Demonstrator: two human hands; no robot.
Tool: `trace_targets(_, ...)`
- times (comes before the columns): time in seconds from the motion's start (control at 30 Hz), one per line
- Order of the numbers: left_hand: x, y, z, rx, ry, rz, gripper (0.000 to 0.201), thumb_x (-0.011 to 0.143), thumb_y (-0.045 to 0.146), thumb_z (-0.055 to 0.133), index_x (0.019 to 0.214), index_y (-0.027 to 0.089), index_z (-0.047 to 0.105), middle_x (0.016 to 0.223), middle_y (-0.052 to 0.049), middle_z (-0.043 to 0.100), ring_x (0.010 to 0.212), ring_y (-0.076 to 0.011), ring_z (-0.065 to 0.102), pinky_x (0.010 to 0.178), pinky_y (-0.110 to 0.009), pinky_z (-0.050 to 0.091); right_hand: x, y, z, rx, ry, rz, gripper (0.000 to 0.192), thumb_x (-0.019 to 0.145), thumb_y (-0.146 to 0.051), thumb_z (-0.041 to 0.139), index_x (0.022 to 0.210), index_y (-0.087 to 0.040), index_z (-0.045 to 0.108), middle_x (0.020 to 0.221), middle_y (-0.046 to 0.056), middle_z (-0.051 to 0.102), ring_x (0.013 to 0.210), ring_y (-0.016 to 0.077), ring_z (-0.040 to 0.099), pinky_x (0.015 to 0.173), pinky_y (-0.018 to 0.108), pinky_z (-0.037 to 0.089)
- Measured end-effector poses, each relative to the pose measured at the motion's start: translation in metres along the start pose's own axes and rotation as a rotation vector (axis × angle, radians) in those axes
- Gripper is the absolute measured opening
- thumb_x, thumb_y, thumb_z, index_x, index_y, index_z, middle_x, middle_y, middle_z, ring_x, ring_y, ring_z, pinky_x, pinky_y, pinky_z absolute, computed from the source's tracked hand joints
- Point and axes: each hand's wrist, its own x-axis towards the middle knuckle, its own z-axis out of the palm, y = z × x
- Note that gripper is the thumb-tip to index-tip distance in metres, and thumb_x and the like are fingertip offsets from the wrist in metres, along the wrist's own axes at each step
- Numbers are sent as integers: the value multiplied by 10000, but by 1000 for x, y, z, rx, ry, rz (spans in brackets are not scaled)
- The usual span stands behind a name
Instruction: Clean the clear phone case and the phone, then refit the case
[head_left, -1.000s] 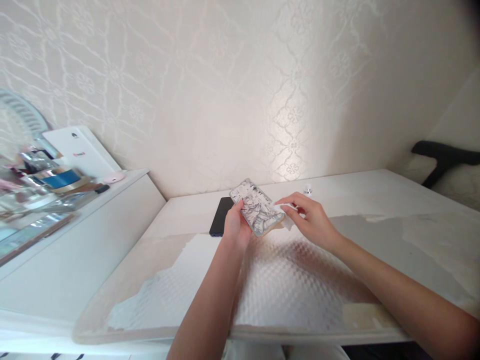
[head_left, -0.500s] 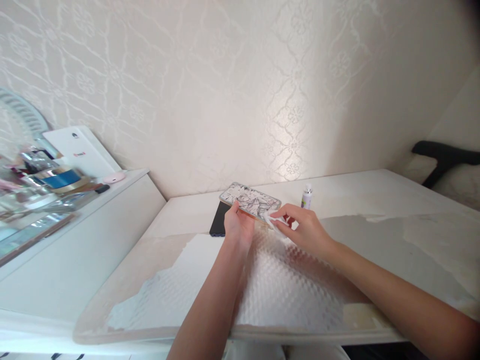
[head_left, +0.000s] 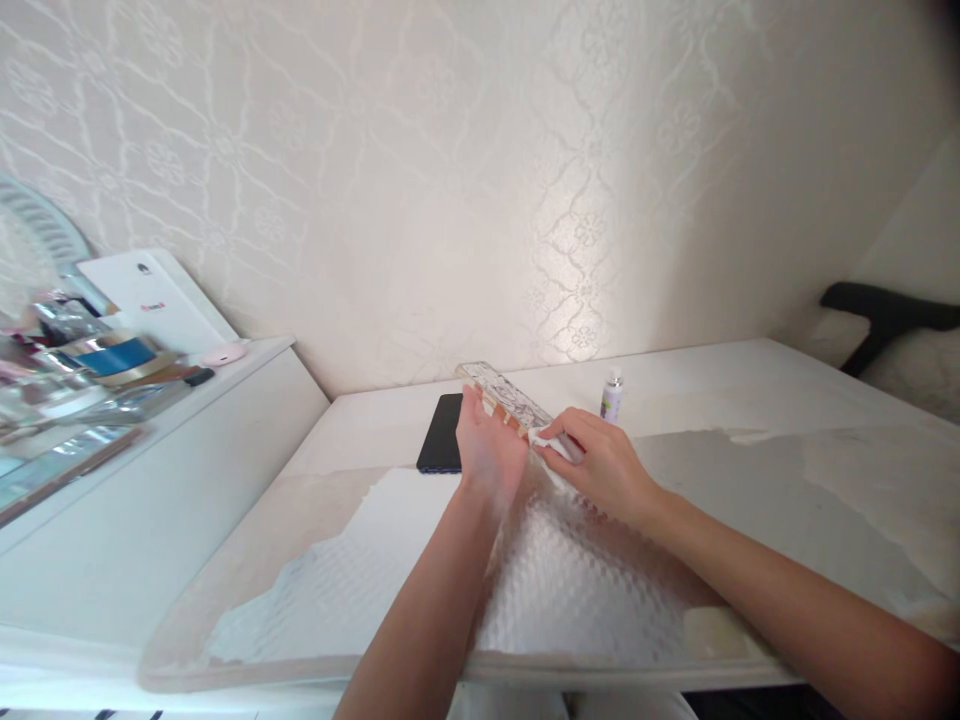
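Observation:
My left hand [head_left: 486, 450] holds a clear phone case [head_left: 508, 397] printed with black line drawings, tipped so I see it almost edge-on above the table. My right hand [head_left: 600, 465] pinches a small white wipe [head_left: 541, 438] against the near end of the case. A black phone [head_left: 442, 446] lies flat on the table just left of my left hand. A small white bottle [head_left: 612, 394] stands behind my right hand.
The white table [head_left: 780, 440] has a textured white mat [head_left: 420, 570] under my arms. A white cabinet [head_left: 172, 470] on the left carries cluttered items, a tape roll [head_left: 112, 355] and a white box [head_left: 154, 297]. A black chair arm [head_left: 889, 312] shows at right.
The case has tipped from showing its printed back to lying nearly edge-on. My right hand with the wipe has slid left along the case. The bottle, hidden a second ago, is in sight.

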Motion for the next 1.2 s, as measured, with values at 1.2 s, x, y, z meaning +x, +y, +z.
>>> trace_targets(1.2,-32,-24,5,882,-524,384,570,695,28,467,1228,228,437,1340,-29,387,1276,-194,256,1074,-354,87,18,0,-26,623,471,345,152,705,-329,618,702,-215,518,600,-17,517,511,104,473,451,245,392)
